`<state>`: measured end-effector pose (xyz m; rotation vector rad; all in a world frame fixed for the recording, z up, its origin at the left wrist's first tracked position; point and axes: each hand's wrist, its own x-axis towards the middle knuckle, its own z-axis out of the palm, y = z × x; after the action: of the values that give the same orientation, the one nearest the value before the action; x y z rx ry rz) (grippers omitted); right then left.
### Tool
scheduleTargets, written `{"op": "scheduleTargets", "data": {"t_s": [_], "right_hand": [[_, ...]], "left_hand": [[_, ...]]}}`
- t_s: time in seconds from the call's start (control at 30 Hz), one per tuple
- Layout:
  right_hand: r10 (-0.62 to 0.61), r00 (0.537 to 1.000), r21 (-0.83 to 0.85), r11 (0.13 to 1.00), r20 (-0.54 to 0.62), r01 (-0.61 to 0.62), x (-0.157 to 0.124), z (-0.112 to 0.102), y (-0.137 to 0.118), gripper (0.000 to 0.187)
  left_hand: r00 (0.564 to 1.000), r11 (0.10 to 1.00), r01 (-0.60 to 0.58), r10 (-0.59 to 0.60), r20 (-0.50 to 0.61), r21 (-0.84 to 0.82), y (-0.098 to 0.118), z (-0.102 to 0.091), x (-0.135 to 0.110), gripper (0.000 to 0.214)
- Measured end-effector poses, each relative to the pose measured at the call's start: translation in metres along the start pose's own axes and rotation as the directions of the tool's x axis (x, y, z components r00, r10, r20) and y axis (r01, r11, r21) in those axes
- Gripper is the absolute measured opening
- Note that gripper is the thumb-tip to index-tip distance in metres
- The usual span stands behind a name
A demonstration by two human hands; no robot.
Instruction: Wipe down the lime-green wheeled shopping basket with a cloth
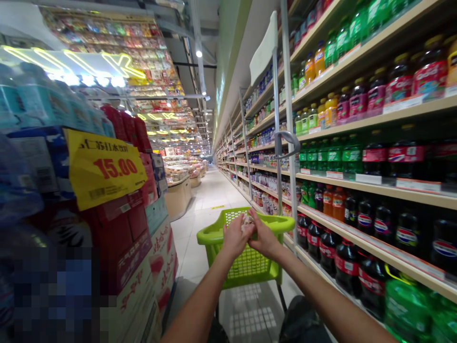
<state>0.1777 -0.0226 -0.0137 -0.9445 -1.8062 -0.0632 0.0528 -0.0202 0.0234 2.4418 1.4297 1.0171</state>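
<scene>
Both my hands meet above the near rim of a lime-green shopping basket cart (214, 236) in a supermarket aisle. My left hand (233, 237) and my right hand (264, 238) are closed together around a small crumpled whitish thing (247, 221); I cannot make out what it is. The basket's mesh wall (250, 267) shows below my wrists, and what lies inside it is hidden.
Long shelves of soft-drink bottles (357, 157) run along the right. A stack of red cartons with a yellow 15.00 price sign (103, 166) stands on the left. The tiled aisle (210, 190) stretches ahead past display counters (178, 193).
</scene>
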Motion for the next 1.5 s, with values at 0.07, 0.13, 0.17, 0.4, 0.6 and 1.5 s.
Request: {"op": "scheduleTargets", "data": {"t_s": [0.07,0.13,0.17,0.4,0.6,1.5], "right_hand": [[-0.012,0.998,0.01,1.0,0.056,0.012,-0.001,-0.014,0.007,0.083],[0.012,1.0,-0.061,0.998,0.022,-0.01,-0.001,-0.023,0.016,0.078],[0.036,0.999,-0.129,0.991,-0.031,-0.04,-0.002,-0.026,0.021,0.073],[0.054,0.995,-0.41,0.908,-0.078,-0.082,-0.015,-0.027,0.036,0.038],[0.033,0.994,-0.394,0.916,-0.101,-0.07,-0.016,-0.013,0.023,0.038],[-0.006,0.99,-0.396,0.917,-0.139,-0.051,-0.02,-0.007,0.023,0.038]], "left_hand": [[0.999,0.996,-0.034,0.037,-0.036,0.081,0.006,0.007,0.001,0.046],[0.994,0.987,-0.086,0.095,-0.057,0.137,0.008,0.012,0.001,0.038],[0.99,0.982,-0.11,0.121,-0.065,0.153,0.007,0.012,0.0,0.034],[0.963,0.963,0.094,-0.024,-0.267,0.251,-0.054,-0.026,-0.016,0.032],[0.972,0.967,-0.074,0.125,-0.199,0.246,-0.024,-0.002,-0.015,0.029],[0.942,0.952,0.164,-0.072,-0.329,0.26,-0.063,-0.027,-0.022,0.03]]}}
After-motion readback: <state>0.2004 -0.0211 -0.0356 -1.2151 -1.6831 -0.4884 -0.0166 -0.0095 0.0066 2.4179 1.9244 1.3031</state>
